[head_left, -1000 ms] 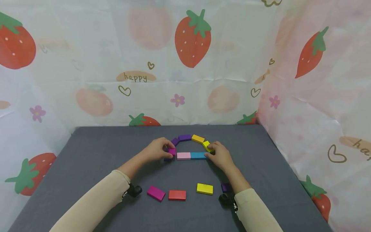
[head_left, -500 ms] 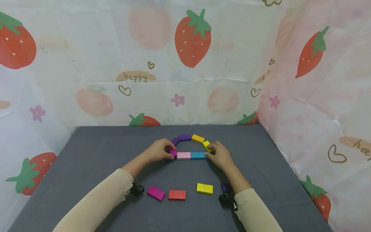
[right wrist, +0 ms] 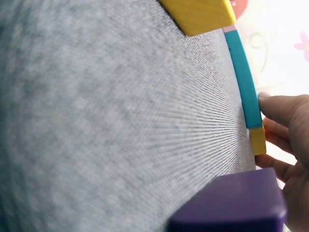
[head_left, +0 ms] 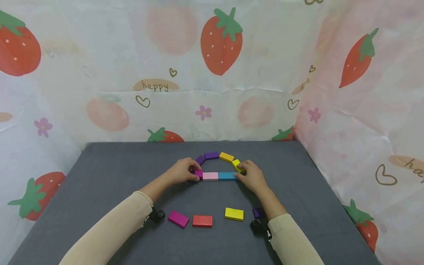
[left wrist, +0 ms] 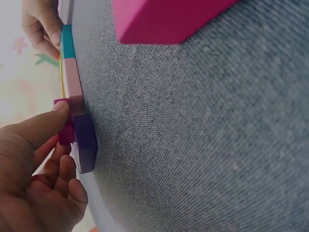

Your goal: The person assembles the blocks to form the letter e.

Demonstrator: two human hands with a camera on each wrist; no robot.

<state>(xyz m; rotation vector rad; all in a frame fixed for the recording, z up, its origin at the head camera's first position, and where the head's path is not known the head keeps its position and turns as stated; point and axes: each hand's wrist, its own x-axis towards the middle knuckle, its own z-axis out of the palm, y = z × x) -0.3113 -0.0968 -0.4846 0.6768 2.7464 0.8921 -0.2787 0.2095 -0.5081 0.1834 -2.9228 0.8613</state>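
- Gently square up the magenta block [head_left: 198, 173], just left of the pink block [head_left: 210, 176].
- The left hand [head_left: 183, 170] pinches it; a light hold should suit.
- The right hand [head_left: 253, 178] rests at the blue block [head_left: 226, 176]'s right end, grip unclear; brace there.

Bench [head_left: 291, 191]: plain grey. Near its far edge: two purple blocks [head_left: 212, 155], an amber block [head_left: 226, 156] and a bright yellow block [head_left: 236, 164], then a magenta block [head_left: 199, 173] in my left hand [head_left: 181, 170], a pale pink block [head_left: 210, 176] and a blue block [head_left: 226, 176]. Farther from that edge: another magenta block [head_left: 178, 219], a red block [head_left: 202, 221], a plain yellow block [head_left: 234, 214]. My sleeves [head_left: 110, 224]: cream. Backdrop [head_left: 119, 22]: white to pink, printed with green-capped red strawberries [head_left: 221, 45] and mauve flowers [head_left: 203, 112].
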